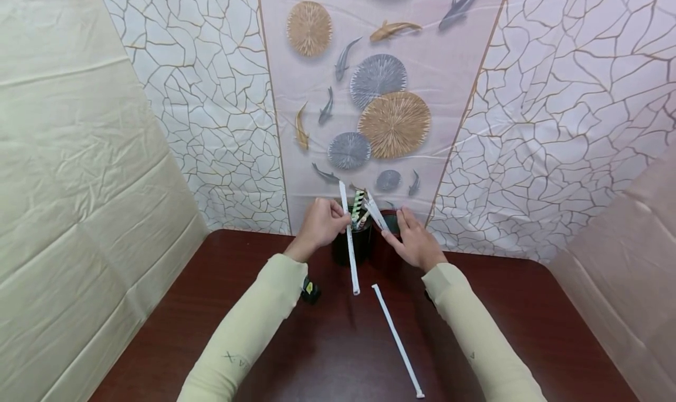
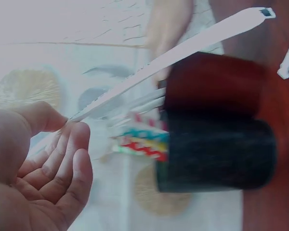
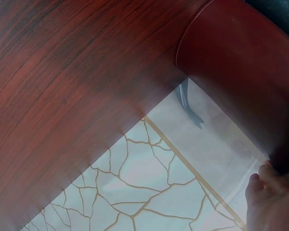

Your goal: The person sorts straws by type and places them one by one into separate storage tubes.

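Note:
My left hand (image 1: 323, 221) pinches a long white wrapped straw (image 1: 352, 267) between thumb and fingers, in front of a black cup (image 2: 216, 154). Patterned straws (image 2: 144, 142), striped and zigzagged in several colours, stick out of that cup. Beside it on the right stands a dark red cup (image 3: 231, 53). White wrapped straws (image 1: 375, 212) lean out of its mouth. My right hand (image 1: 417, 243) holds the red cup at its rim, fingers on the far right side and thumb at the front; part of this grip is hidden.
Another white wrapped straw (image 1: 397, 340) lies slantwise on the dark red wooden table (image 1: 327, 355), nearer to me. Behind the cups hangs a patterned cloth (image 1: 348, 114) along the table's back edge. Pale fabric walls (image 1: 68, 214) stand at both sides.

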The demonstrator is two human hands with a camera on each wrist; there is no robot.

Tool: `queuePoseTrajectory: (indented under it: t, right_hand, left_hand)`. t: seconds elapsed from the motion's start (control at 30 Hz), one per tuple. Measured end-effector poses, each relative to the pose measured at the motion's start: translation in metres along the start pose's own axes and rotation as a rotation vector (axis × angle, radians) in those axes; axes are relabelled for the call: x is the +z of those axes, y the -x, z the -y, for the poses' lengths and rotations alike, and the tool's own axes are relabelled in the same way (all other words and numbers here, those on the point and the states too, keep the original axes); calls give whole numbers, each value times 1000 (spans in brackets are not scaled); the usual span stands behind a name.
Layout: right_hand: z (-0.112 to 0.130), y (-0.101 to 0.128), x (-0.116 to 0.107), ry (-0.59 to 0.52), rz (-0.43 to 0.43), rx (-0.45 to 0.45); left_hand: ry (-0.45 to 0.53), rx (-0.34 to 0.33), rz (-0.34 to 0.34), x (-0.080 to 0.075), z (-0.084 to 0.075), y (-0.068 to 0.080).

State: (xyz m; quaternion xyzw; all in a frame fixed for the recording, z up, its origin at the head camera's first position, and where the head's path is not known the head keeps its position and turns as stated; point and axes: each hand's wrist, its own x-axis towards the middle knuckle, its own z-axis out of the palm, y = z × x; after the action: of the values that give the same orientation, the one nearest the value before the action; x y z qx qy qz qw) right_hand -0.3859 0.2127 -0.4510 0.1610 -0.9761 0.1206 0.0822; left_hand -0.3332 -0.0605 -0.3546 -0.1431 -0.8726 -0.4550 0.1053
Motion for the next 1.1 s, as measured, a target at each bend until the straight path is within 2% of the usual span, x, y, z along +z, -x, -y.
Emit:
queuePoseTrajectory:
  t: [0.1,0.23,0.33,0.43,0.63,0.77,1.1]
  right_hand:
    - [-1,0,-1,-2,-1,-1]
    - [-1,1,0,-5,-1,-5]
    - [0,1,1,-6,-1,-8]
    - [1,1,3,-10,1,-7]
    - [1,1,3,2,-12,-7]
    - [0,0,2,6,-24,-12]
    - [1,0,1,7,-26,-13]
  left_hand:
    - [-1,33,-62,-11,-15,-10]
    - [-65,103,-171,-23,-34,-23]
    - [-81,143,-241,-27,-46,-31]
    - [-54,173,-294,-26,-56,-38]
    - [-52,236,-369,-14,-73,-49]
    - [-80,250,-390,-3,-80,-54]
    - [-133,228,-374,30,-77,-61]
